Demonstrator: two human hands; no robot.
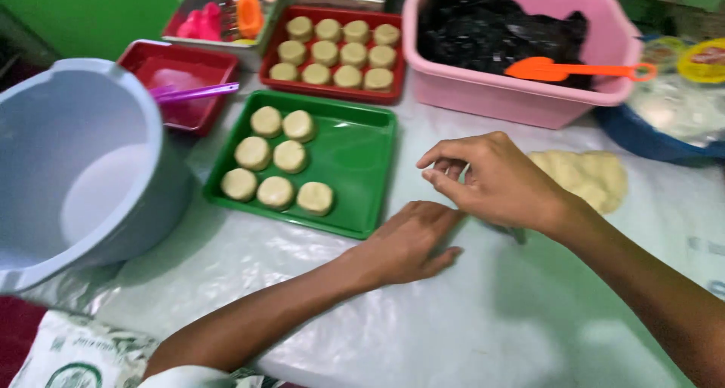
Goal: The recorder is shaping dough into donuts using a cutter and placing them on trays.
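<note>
Left hand: my left hand (411, 241) lies palm down on the plastic-covered table (468, 327), fingers stretched flat and close together, pressing on the sheet. Whether anything sits under the palm, I cannot tell.
Right hand: my right hand (491, 180) hovers just above and to the right of the left one, fingers curled loosely inward, thumb and fingertips near each other at the left tip. It is not clear whether they pinch anything — any piece there is too small to make out.
Dough lump: a pale dough lump (585, 177) rests on the table just behind my right wrist, to the right, partly hidden by the hand.
Green tray: a green tray (355, 161) lies left of my hands, near them. Seven round flattened dough pieces (276, 158) occupy its left half; the right half shows bare tray.
Red tray: a red tray (332, 93) sits farther back, touching the green one's far edge, filled with rows of the same round pieces.
Pink tub: a pink tub (513, 101) stands far right, holding a dark filling (491, 29) with an orange spatula (563, 71) across it.
Grey bucket: a grey bucket (83, 169) stands at the near left.
Small red tray: a small red tray (181, 71) with a purple utensil (192, 93) is behind the bucket.
</note>
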